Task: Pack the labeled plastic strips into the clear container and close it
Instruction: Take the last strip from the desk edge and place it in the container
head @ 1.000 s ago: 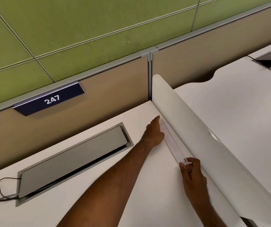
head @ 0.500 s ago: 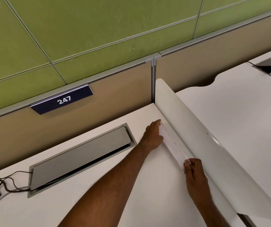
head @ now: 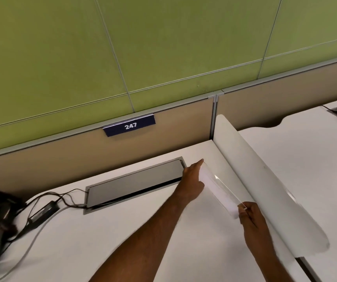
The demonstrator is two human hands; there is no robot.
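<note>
I'm holding one long clear strip (head: 222,192) off the desk (head: 122,241), beside the white divider (head: 265,180) at 3 o'clock. L hand (head: 192,180) is gripping the far end w/ curled fingers; R hand (head: 251,216) is pinching the near end at 5 o'clock. No container in view, so I'm judging packing is barely starting; closing isn't done yet.

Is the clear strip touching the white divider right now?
Apart. The head view shows the clear strip held at its ends by the left hand and right hand, with white desk visible between it and the white divider.
</note>
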